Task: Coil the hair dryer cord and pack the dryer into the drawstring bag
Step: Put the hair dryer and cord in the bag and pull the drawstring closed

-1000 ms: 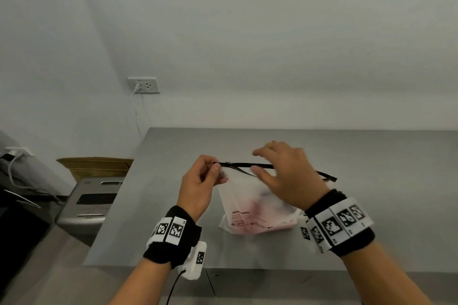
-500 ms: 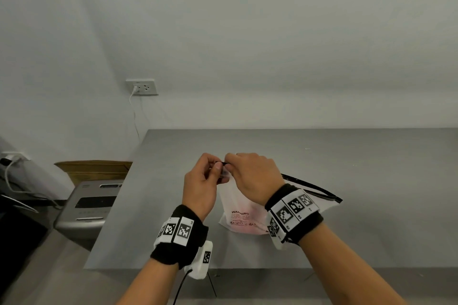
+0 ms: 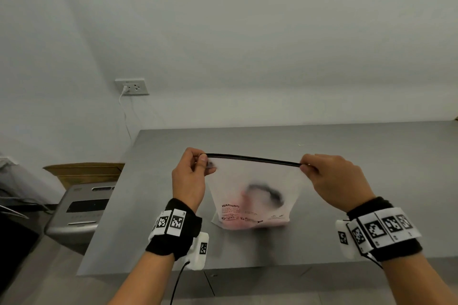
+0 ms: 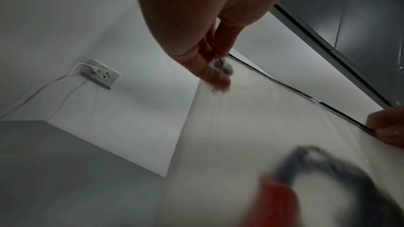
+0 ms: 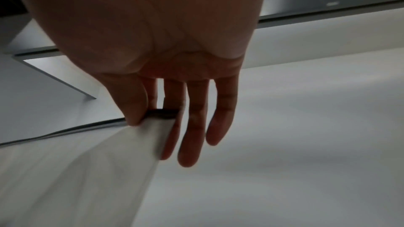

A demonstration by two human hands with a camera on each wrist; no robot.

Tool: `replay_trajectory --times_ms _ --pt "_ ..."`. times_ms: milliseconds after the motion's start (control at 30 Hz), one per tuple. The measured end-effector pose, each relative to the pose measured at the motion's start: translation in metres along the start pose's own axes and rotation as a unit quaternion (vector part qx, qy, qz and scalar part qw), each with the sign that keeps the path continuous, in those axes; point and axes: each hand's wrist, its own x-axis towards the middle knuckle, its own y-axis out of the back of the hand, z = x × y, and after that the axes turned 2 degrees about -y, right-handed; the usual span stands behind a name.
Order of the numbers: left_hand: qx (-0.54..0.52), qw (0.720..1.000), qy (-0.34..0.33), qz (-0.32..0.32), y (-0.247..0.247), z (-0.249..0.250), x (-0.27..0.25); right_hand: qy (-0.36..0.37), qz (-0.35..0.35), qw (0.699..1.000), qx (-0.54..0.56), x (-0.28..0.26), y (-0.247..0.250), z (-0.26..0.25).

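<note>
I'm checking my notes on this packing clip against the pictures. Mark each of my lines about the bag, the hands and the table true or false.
1. Both hands pinch the bag's black top edge. True: left hand at one end, right hand at the other.
2. The bag is empty. False: a pink shape and a dark coil show through it.
3. The bag's bottom sits on the grey table. True.
4. The top edge is bunched up. False: it is stretched straight.
5. Nothing is plugged into the wall socket. False: a white plug is in it.

dryer [image 3: 244, 208] a blurred pink shape inside frosted bag [image 3: 250, 181], coiled cord [image 3: 269, 194] smeared, warning print unreadable
</note>
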Motion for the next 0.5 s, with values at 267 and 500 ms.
replay_trajectory --times_ms 267,500 --pt "-0.018 1.0 0.01 0.004 0.001 0.0 0.002 -0.011 -0.018 1.0 0.013 0.009 0.002 -0.01" --pt "-0.024 1.0 0.015 0.011 0.005 -0.001 0.003 0.091 -0.195 0.976 0.028 0.014 -0.055 -0.065"
